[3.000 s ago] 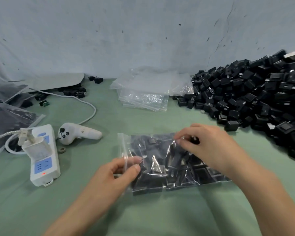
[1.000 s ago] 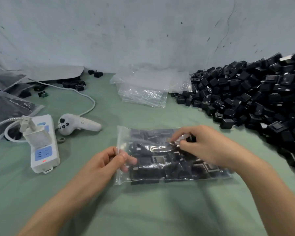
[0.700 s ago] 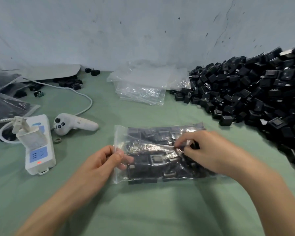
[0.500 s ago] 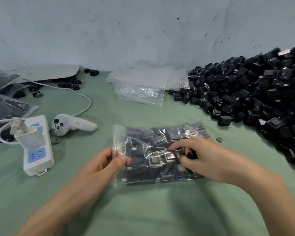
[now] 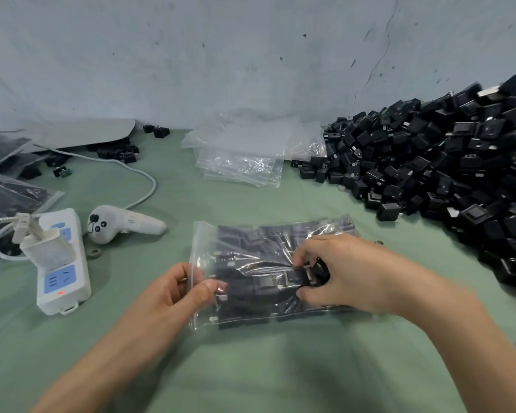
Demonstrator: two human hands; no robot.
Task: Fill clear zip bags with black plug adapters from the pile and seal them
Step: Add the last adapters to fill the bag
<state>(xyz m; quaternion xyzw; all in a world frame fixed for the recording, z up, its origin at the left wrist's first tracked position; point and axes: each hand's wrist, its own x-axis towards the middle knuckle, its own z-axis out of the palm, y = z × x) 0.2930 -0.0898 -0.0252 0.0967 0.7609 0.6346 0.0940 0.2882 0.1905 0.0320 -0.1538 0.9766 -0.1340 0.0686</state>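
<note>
The left hand point(image 5: 179, 290) pinches the mouth edge of the filled zip bag point(image 5: 251, 245), which lies flat on the green bench point(image 5: 251, 368) between both hands, probably to keep the opening steady for sealing. The right hand point(image 5: 349, 272) curls its fingers on the bag's middle, pinching film over the black plug adapters point(image 5: 265, 283) inside, likely settling them away from the zip. The pile point(image 5: 429, 162) sits beyond the right hand.

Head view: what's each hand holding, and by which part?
Both hold the filled zip bag. Left hand pinches its clear left edge strip; right hand pinches the film mid-bag, apparently with a black adapter between its fingers.
</note>
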